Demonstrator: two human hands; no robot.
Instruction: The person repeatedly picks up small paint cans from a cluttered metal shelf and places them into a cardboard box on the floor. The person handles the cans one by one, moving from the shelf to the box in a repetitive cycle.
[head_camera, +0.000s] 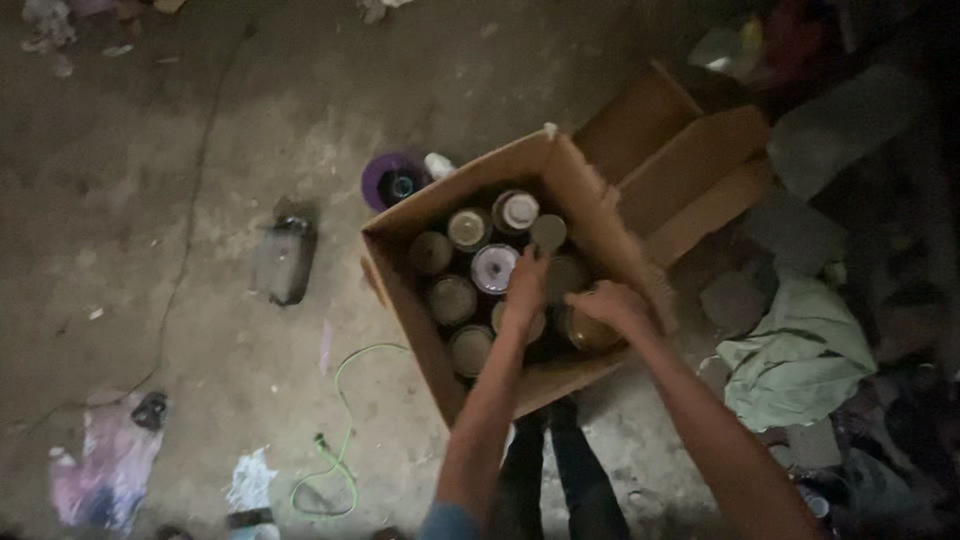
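At the near left of the concrete floor (150, 180) we note a crumpled pale wrapper (105, 465), and beside it a green cord (340, 430) looping toward the middle. Farther off lies a dark, flattened bottle (285, 260). Just left of the box and touching its far corner stands a purple round container (393, 182) with a small white piece beside it.

At the centre sits an open cardboard box (400, 290), flaps up, packed with upright round jars (453, 298), most with dull tan lids, one lid pale lilac (494, 267) and one white (517, 211).

We record the left hand (524, 285) reaching into the box from the near side, fingers (533, 262) pressed together and resting on the jar tops just right of the lilac lid; whether they pinch anything we cannot tell. The right hand (607, 303) is at the box's right inner wall, fingers curled over an amber jar (588, 330) in the near right corner; the grip itself is blurred.

To the far right a second, empty cardboard box (690, 165) lies open, touching the first. Near right of it lies a green cloth (800, 350) among dark rubble.
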